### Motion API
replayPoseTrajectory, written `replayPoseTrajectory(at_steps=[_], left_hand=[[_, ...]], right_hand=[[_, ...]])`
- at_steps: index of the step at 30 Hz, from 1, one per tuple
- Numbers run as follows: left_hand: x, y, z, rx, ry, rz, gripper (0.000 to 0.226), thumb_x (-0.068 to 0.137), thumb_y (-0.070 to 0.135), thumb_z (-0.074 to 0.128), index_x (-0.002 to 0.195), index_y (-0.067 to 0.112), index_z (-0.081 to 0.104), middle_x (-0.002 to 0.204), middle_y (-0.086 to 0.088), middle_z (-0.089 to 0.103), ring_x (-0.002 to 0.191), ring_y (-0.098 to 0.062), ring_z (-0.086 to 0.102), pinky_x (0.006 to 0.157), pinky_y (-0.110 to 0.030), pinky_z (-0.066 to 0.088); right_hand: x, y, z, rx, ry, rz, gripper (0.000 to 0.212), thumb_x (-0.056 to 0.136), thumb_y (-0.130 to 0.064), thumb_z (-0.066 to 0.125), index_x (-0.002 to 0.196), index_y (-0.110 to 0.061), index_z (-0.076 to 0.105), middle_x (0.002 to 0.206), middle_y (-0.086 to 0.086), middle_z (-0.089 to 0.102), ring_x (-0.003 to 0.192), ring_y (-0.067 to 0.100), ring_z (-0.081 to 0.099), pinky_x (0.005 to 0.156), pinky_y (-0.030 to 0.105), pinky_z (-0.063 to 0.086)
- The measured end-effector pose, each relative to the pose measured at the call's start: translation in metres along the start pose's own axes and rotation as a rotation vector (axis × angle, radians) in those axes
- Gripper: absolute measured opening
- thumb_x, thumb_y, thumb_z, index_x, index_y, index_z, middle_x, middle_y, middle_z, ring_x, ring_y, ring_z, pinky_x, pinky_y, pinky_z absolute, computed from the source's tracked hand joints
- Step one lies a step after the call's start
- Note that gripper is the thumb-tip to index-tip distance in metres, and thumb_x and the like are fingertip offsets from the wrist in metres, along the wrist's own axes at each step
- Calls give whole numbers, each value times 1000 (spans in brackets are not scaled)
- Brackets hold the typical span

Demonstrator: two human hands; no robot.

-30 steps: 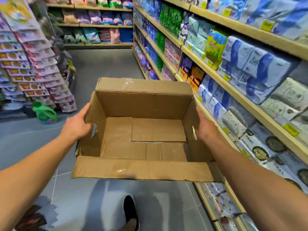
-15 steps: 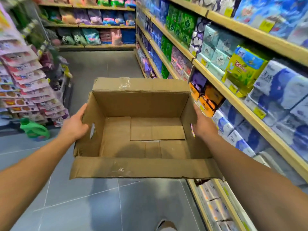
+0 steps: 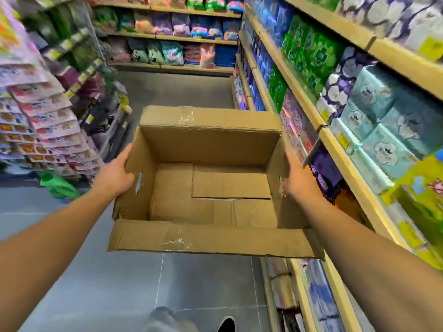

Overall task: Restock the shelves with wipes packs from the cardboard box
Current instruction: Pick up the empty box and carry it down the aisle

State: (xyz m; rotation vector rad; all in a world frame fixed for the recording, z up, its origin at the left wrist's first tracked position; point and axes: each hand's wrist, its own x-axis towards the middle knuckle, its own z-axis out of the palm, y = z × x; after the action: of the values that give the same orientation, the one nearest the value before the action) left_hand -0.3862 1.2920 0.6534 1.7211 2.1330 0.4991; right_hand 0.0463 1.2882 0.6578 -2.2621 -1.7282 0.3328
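Open grey floor [image 3: 182, 92] runs ahead between the packed shelves [image 3: 345, 149] and a hanging display rack [image 3: 48, 121].

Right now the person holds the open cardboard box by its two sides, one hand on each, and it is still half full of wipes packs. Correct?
Not quite. The head view shows the cardboard box empty, only its bare bottom flaps visible. The rest holds: the left hand and the right hand hold its two sides, and its top is open.
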Motion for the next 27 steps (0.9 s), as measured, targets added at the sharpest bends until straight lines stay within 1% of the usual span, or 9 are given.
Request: replayPoseTrajectory(at_steps=[3,5,9,13,14,17,19,22,27], left_hand=[[45,9,2,-15,19,-32,78,91,16,56,150,41,12,123,-19,60,102,-39,58,84,-42,47],[79,12,4,-7,26,-62,77,91,15,55,150,40,13,125,-19,59,103,-40,57,84,-41,46],[165,4,10,12,53,-51,80,89,16,57,151,40,12,124,-17,61,98,-39,60,77,-40,47],[257,0,7,-25,63,-42,79,89,13,55,150,40,14,122,-18,62,85,-34,59,72,-37,46],[277,2,4,-34,49,-41,78,89,13,54,151,39,14,122,-18,62,82,-32,57,72,-35,44],[339,4,-7,-68,35,-26,77,89,10,55,151,35,17,124,-16,61,87,-31,57,77,-34,44],[381,4,-12,-54,20,-10,78,89,12,56,151,36,17,117,-17,64,82,-29,56,76,-34,45],[443,7,-13,-25,-4,-18,78,89,16,56,150,42,14,112,-14,65,90,-34,61,78,-37,49],[552,23,-1,-13,-13,-22,79,88,13,56,150,40,15,114,-16,64,85,-32,60,74,-37,49]], right_hand=[[60,-22,-1,-4,-33,-68,95,87,-2,54,152,-45,-1,119,24,60,103,42,60,88,49,52],[104,-37,5,-19,-42,-90,94,88,-2,54,152,-44,1,120,22,60,106,42,59,89,48,51],[188,-70,29,2,-59,-90,94,86,-5,53,148,-51,0,103,19,62,91,39,61,79,47,54],[263,-110,45,-3,-55,-80,91,89,-8,57,151,-45,2,94,19,61,86,37,62,78,48,54],[280,-120,48,-8,-51,-68,91,88,-8,58,152,-44,3,95,19,61,87,37,62,79,49,54],[330,-150,58,0,-47,-43,91,88,-10,58,151,-47,4,103,20,64,91,40,61,82,50,53],[365,-165,66,5,-52,-29,91,88,-12,57,150,-50,3,105,21,64,93,41,61,83,49,53],[415,-183,74,-5,-66,-5,87,89,-14,57,152,-46,5,110,24,63,98,42,60,86,50,51],[515,-207,94,19,-76,13,84,90,-16,57,152,-45,8,104,21,64,96,40,61,83,46,52]])
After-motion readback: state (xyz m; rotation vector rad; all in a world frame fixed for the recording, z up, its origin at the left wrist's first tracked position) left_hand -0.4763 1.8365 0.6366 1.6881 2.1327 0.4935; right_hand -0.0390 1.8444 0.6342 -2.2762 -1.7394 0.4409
